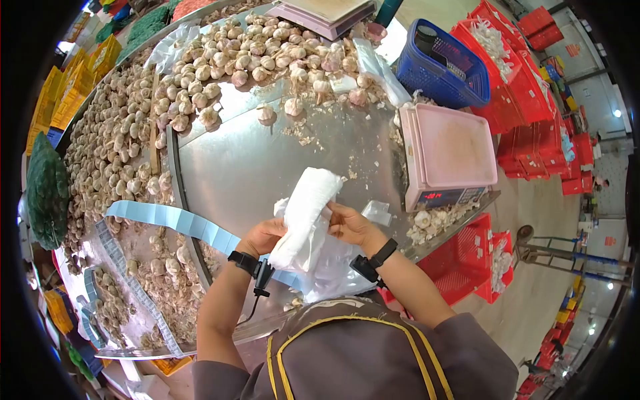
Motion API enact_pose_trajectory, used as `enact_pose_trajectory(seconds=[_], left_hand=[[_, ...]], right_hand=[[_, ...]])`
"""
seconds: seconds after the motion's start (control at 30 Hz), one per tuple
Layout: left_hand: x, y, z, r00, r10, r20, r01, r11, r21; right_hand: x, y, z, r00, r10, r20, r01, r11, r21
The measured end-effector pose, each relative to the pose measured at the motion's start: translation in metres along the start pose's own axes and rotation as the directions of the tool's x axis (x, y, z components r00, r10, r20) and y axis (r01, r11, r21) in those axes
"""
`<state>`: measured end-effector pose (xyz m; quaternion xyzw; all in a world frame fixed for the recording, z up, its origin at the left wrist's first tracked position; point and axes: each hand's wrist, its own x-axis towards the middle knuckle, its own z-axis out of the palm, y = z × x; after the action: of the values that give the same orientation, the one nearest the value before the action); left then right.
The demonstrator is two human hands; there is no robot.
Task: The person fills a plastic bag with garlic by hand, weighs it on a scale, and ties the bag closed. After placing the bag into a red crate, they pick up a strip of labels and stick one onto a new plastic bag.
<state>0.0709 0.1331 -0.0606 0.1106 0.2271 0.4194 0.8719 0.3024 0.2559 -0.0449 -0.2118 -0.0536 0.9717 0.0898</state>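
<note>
The person stands at the steel worktop (pixel 267 167) and holds a long white pack (pixel 307 217) up in the air with both hands, just in front of the chest. The left hand (pixel 263 237) is closed around its lower part. The right hand (pixel 350 223) grips its side, with the fingers pressed into the soft material. I cannot tell what is inside the pack. A thin plastic bag (pixel 337 270) hangs under it, touching it and both wrists.

I think the first danger is the grip. The pack stands tilted and its upper end has no support, so if one hand loosens, it may bend over and slide down onto the worktop or off the edge near the person's body.

The plastic bag looks loose and crumpled. It could catch on the black bands on the wrists, or slip away while the hands are busy with the pack.

The blue strip of labels (pixel 173 223) lies just beside the left arm, and an elbow could drag it off.

The pink scale (pixel 450 153) stands near the right hand, with a few garlic heads (pixel 427 220) at the worktop corner below it. A wide move of the right arm might push these into the red crate (pixel 467 257). The big heap of garlic (pixel 253 53) is well apart, so I see little risk there.
</note>
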Motion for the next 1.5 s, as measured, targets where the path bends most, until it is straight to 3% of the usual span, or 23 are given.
enact_pose_trajectory(seconds=[0.03,0.1,0.17,0.23,0.3,0.37,0.43,0.5,0.57,0.63,0.77,0.83,0.9,0.97,1.0,1.07,1.1,1.13,1.17,1.23,1.3,1.43,1.5], left_hand=[[-0.003,-0.005,0.001,1.0,0.002,0.031,0.0,0.998,-0.058],[-0.007,-0.008,0.0,0.996,-0.025,-0.091,0.031,0.997,0.069],[-0.012,-0.007,0.011,0.977,-0.034,-0.212,0.076,0.978,0.193],[-0.02,0.006,0.05,0.929,0.152,-0.338,-0.043,0.95,0.308],[-0.021,0.012,0.071,0.936,0.119,-0.331,0.015,0.928,0.373],[-0.008,0.006,0.088,0.894,0.397,-0.209,-0.03,0.516,0.856],[-0.004,0.0,0.1,0.866,0.418,-0.273,0.039,0.489,0.871],[-0.001,-0.001,0.107,0.83,0.483,-0.278,-0.041,0.55,0.834],[-0.006,-0.009,0.097,0.792,0.456,-0.405,-0.155,0.792,0.59],[-0.01,-0.01,0.088,0.794,0.345,-0.5,-0.076,0.873,0.483],[-0.012,-0.005,0.082,0.741,0.279,-0.611,0.01,0.905,0.425],[-0.024,0.013,0.087,0.712,0.307,-0.631,0.118,0.834,0.539],[-0.031,0.023,0.09,0.723,0.356,-0.592,0.041,0.833,0.551],[-0.039,0.039,0.083,0.741,0.429,-0.517,0.185,0.61,0.771],[-0.039,0.043,0.068,0.725,0.502,-0.472,0.25,0.448,0.859],[-0.035,0.051,0.071,0.723,0.542,-0.428,0.292,0.322,0.901],[-0.033,0.055,0.072,0.723,0.579,-0.378,0.327,0.196,0.924],[-0.031,0.058,0.072,0.725,0.579,-0.373,0.328,0.187,0.926],[-0.03,0.061,0.071,0.739,0.561,-0.374,0.328,0.186,0.926],[-0.026,0.065,0.073,0.756,0.539,-0.373,0.329,0.18,0.927],[-0.024,0.069,0.076,0.761,0.442,-0.475,0.34,0.351,0.872],[-0.022,0.067,0.053,0.732,0.328,-0.598,0.42,0.473,0.774],[-0.018,0.056,0.027,0.773,0.332,-0.54,0.175,0.706,0.686]], right_hand=[[-0.001,0.008,0.005,1.0,-0.003,-0.003,0.003,1.0,0.011],[-0.002,0.022,0.024,0.877,-0.239,-0.416,0.035,0.897,-0.44],[-0.005,0.028,0.038,0.847,-0.342,-0.407,0.126,0.873,-0.472],[-0.012,0.025,0.055,0.799,-0.494,-0.344,0.135,0.704,-0.697],[-0.016,0.025,0.066,0.814,-0.51,-0.279,0.173,0.67,-0.722],[-0.015,0.029,0.079,0.802,-0.59,-0.092,0.258,0.481,-0.838],[-0.015,0.032,0.087,0.789,-0.612,-0.055,0.268,0.423,-0.866],[-0.018,0.031,0.089,0.747,-0.663,0.055,0.252,0.205,-0.946],[-0.031,0.018,0.097,0.834,-0.473,-0.283,0.007,0.523,-0.852],[-0.033,0.015,0.077,0.865,-0.467,-0.186,0.214,0.677,-0.704],[-0.054,0.009,0.068,0.9,-0.349,-0.26,0.12,0.773,-0.623],[-0.079,0.001,0.059,0.884,-0.351,-0.308,0.021,0.688,-0.725],[-0.108,-0.003,0.041,0.904,-0.358,-0.234,0.051,0.633,-0.773],[-0.145,-0.001,0.039,0.941,-0.33,-0.077,-0.065,0.045,-0.997],[-0.161,0.002,0.027,0.94,-0.333,-0.075,-0.062,0.048,-0.997],[-0.182,0.013,-0.001,0.987,-0.147,0.062,-0.012,-0.456,-0.89],[-0.188,0.02,-0.001,0.986,-0.153,0.067,-0.01,-0.454,-0.891],[-0.193,0.028,0.0,0.989,-0.149,-0.018,-0.096,-0.536,-0.839],[-0.197,0.034,0.001,0.983,-0.152,-0.105,-0.177,-0.61,-0.772],[-0.195,0.04,-0.009,0.976,-0.219,-0.015,-0.147,-0.603,-0.784],[-0.192,0.043,-0.017,0.973,-0.215,-0.081,-0.185,-0.527,-0.829],[-0.191,0.045,-0.03,0.978,-0.204,-0.05,-0.144,-0.479,-0.866],[-0.192,0.046,-0.04,0.974,-0.225,-0.002,-0.103,-0.438,-0.893]])
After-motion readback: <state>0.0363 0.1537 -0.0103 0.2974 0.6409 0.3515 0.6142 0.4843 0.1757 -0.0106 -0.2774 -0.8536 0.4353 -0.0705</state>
